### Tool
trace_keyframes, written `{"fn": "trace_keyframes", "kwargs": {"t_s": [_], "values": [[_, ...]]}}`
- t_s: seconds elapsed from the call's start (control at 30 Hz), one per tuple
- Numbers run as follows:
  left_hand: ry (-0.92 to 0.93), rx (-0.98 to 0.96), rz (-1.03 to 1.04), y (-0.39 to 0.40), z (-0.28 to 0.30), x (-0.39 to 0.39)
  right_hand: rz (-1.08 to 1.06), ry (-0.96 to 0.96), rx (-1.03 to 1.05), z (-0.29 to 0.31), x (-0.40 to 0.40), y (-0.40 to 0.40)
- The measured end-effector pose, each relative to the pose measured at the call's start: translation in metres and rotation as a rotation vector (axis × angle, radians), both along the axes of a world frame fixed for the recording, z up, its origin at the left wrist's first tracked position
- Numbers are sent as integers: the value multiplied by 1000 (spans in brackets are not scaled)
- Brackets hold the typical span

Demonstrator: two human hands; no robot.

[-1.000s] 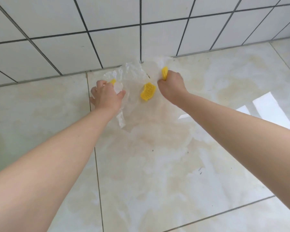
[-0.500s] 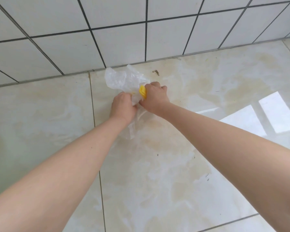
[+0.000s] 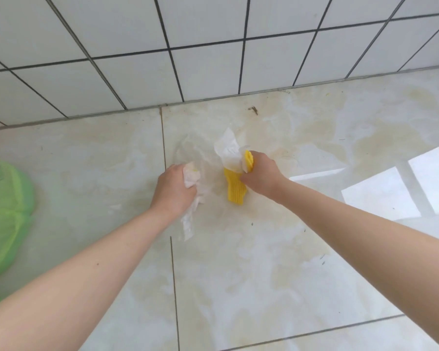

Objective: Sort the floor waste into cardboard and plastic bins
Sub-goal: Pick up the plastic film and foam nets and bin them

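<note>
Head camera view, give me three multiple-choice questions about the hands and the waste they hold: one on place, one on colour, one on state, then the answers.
1. Where is the green bag?
A. at the left edge of the floor
B. against the tiled wall
C. under the right arm

2. What colour is the foam netting?
A. blue
B. yellow
C. red

3. What is the left hand doing?
A. lying flat on the floor
B. pointing at the wall
C. gripping crumpled clear plastic

Answers: 1 A, the bag shows only at the frame's left edge. 2 B, the netting in the right hand is bright yellow. 3 C, its fingers curl round the plastic.
</note>
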State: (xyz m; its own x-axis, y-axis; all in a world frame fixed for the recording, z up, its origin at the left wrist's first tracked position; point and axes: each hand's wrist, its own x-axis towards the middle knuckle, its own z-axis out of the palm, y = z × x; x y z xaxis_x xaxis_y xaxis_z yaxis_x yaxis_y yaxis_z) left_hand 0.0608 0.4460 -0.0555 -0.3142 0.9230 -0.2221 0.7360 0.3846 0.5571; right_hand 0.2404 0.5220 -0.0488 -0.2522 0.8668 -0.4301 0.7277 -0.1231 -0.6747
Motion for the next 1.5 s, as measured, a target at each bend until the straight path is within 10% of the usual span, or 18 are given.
{"fn": "trace_keyframes", "kwargs": {"t_s": [1.33, 1.5], "values": [[48, 747, 875, -210, 250, -303, 443, 564, 285, 235, -338, -161], [103, 544, 715, -191, 241, -327, 463, 525, 314, 233, -381, -160]]}}
